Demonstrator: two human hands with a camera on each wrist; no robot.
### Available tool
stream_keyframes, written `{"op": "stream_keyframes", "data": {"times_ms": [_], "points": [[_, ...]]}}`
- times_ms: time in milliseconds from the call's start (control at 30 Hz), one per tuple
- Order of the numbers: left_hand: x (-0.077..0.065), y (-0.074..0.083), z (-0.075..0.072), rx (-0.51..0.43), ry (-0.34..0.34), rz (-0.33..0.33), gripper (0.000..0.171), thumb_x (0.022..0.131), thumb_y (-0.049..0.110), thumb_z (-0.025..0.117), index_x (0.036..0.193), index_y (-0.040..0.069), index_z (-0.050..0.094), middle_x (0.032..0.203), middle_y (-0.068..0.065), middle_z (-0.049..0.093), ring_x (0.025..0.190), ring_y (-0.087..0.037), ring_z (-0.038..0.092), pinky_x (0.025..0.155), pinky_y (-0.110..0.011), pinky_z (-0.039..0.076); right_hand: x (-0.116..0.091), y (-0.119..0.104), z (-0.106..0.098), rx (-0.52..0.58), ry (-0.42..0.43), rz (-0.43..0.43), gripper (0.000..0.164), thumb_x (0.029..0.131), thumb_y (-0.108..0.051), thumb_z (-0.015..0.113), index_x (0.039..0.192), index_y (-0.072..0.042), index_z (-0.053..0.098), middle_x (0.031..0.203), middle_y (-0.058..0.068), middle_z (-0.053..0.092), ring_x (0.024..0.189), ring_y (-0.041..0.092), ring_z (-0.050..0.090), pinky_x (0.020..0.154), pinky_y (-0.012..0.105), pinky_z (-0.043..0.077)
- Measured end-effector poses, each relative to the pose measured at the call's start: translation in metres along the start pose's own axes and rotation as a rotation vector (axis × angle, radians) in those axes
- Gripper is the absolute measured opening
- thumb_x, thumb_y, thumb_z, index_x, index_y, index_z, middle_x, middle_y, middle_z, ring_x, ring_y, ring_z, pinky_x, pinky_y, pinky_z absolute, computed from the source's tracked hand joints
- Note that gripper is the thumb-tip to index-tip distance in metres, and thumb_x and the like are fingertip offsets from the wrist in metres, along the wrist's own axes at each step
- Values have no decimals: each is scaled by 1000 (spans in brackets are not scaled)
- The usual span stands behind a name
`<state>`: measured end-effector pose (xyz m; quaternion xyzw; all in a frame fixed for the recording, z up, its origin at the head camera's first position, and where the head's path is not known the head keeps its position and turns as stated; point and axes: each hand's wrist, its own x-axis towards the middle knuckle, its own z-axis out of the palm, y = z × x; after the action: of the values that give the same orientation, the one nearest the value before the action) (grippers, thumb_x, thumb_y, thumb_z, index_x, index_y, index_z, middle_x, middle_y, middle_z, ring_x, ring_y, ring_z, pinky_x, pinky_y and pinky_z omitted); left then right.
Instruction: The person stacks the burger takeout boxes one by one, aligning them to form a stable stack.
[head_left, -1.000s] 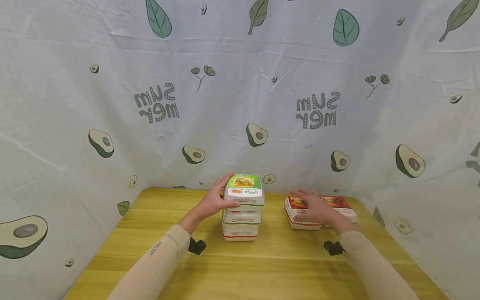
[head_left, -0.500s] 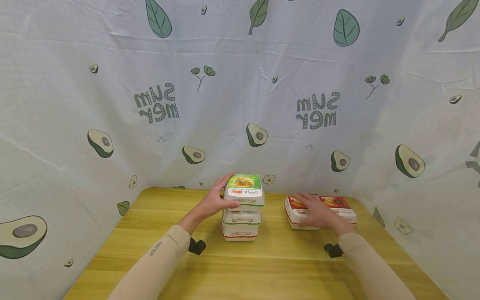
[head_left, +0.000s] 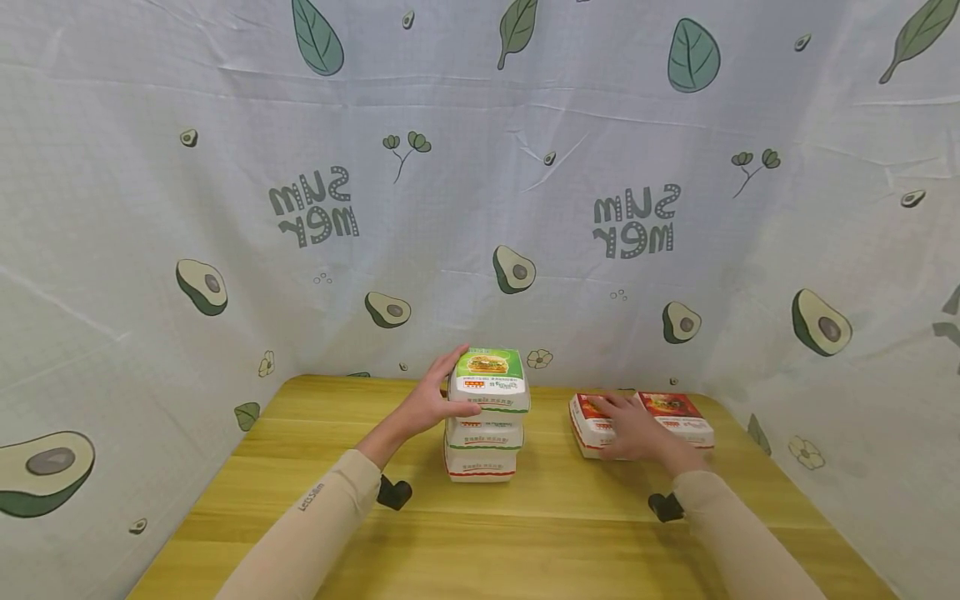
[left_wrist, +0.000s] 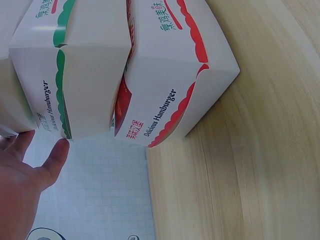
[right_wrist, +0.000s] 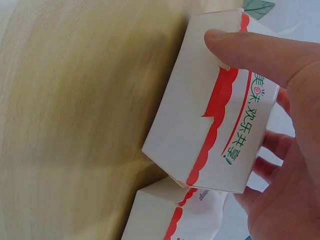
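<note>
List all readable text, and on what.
"summer", mirrored, twice: white fabric backdrop.
"Delicious Hamburger": stack's red-trimmed white cardboard box, green-trimmed one above.
"美味汉堡": same red-trimmed box.
"享鸡美味": likewise.
"美味,欢乐共享!": red-trimmed white box in right hand.
"Let's Slim": beige left sleeve.
Lids: too small.

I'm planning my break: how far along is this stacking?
Already done, it seems: a stack of three boxes, its top box gripped by the left hand. In hand: the left red-topped box, held by the right hand. Apparently left: stacking that one and the other red-topped box beside it.
</note>
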<state>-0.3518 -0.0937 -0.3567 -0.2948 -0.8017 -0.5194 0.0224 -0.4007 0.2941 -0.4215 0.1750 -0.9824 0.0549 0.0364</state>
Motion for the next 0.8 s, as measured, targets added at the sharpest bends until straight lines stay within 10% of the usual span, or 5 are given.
{"op": "stream_keyframes", "data": {"times_ms": [800], "points": [[13, -34, 5, -27, 50, 7, 92, 71, 37, 78, 141, 48, 19, 145, 5, 22, 109, -19, 47, 83, -34, 46, -3, -2, 4, 27, 28, 24, 98, 59, -43, 83, 143, -23, 36, 144, 15, 32, 128, 44, 25, 93, 66, 30]]}}
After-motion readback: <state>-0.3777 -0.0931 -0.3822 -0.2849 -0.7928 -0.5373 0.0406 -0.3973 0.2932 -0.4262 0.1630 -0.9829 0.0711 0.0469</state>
